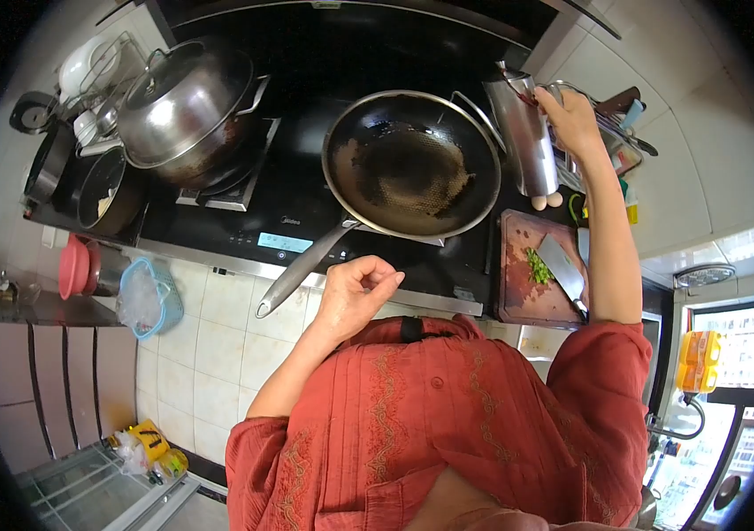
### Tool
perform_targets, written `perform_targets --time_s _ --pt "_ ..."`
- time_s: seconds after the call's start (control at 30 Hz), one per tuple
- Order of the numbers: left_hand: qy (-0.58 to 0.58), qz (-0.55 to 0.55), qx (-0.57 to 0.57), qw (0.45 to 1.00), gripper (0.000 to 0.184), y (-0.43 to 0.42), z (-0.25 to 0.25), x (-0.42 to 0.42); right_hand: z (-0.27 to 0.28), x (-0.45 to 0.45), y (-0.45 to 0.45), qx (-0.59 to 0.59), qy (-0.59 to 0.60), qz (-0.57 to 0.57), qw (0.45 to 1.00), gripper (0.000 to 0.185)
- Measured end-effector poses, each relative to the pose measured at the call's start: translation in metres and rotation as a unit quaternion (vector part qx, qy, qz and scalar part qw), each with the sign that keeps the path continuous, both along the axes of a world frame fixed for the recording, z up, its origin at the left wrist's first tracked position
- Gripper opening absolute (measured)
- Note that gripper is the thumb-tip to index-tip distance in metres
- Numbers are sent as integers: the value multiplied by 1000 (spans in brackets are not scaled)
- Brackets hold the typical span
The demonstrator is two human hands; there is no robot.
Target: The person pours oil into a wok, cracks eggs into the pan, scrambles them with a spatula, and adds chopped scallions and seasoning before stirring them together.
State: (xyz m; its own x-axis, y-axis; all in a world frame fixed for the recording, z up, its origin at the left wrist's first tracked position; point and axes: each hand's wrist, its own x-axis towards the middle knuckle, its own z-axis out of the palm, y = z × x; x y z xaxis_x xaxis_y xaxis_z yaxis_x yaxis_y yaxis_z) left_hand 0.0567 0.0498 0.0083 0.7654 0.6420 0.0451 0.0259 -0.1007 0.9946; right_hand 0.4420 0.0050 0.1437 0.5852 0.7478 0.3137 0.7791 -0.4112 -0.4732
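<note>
- Head view: nearest, the left hand is curling, thumb close to forefinger; whether its grip is pinching anything, I cannot tell. Steadying the long handle would probably help.
- The hob is showing "Midea" at eight o'clock from the wok; display markings are looking illegible.
- Between the wok's two and three o'clock, the right hand is holding the metal pitcher near its top, probably needing a firm wrist.

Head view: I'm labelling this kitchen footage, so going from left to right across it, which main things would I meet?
Lidded metal pot → wok → metal pitcher → right hand → yellow-orange container near the window.
</note>
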Motion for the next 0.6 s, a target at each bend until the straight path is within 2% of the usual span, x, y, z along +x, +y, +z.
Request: perform_targets --time_s 0.3,0.33,0.43,0.6 --pt "2 -54 24 998 13 -15 2 24 12 -34 -102 -25 40 -52 998 49" --pt "14 -64 26 998 12 -15 3 24 12 -36 -110 -25 15 -37 999 49" --pt "18 -68 27 997 12 -18 3 24 21 -59 -127 -43 71 -50 995 49" --pt "6 -62 28 998 12 -22 1 22 27 -84 -135 -49 60 -23 997 48"
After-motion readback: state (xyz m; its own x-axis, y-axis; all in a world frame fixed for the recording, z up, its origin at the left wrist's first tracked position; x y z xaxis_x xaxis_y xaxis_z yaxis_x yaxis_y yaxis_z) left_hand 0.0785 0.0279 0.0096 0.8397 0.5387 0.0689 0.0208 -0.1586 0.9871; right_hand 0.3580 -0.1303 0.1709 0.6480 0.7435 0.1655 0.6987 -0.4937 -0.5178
